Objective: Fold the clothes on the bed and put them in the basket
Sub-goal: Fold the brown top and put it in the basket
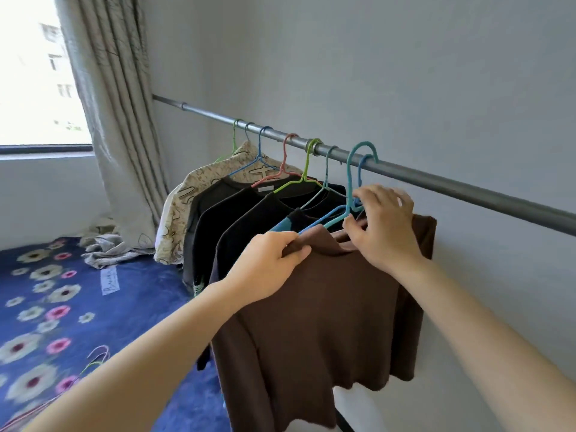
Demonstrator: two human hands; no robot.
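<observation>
A brown shirt hangs nearest me on a teal hanger hooked over the grey rail. My left hand pinches the shirt's left shoulder near the collar. My right hand grips the collar and the hanger's neck, thumb inside the neckline. Behind it hang several dark shirts and a cream patterned shirt on coloured hangers. The blue flowered bed lies at the lower left. No basket is in view.
A crumpled grey garment lies on the bed by the curtain. Loose hangers rest on the bed near my left forearm. The wall runs right behind the rail. A window is at the upper left.
</observation>
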